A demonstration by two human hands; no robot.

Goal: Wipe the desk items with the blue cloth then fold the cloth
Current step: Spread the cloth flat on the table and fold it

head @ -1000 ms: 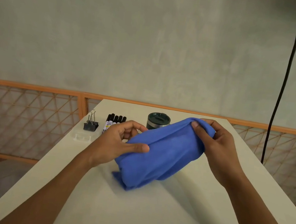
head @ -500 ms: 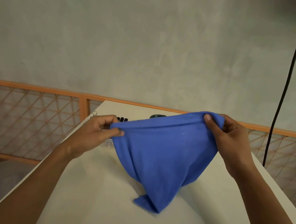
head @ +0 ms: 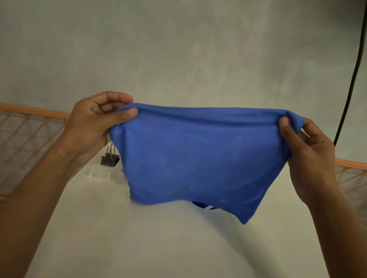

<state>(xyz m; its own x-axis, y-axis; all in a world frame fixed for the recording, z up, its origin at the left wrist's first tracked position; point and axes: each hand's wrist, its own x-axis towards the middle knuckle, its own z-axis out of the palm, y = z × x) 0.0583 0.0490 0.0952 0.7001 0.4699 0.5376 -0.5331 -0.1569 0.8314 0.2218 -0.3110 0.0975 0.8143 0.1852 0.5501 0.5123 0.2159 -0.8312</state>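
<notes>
Head view: my left hand and right hand each pinch a top corner of the cloth, spread above the desk. Open desktop lies below. A clip stands near the left edge. The tag under the cloth is unreadable.

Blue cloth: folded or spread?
Spread: cloth hangs stretched between left hand and right hand over the desk; possibly doubled, a back layer peeks below.
</notes>
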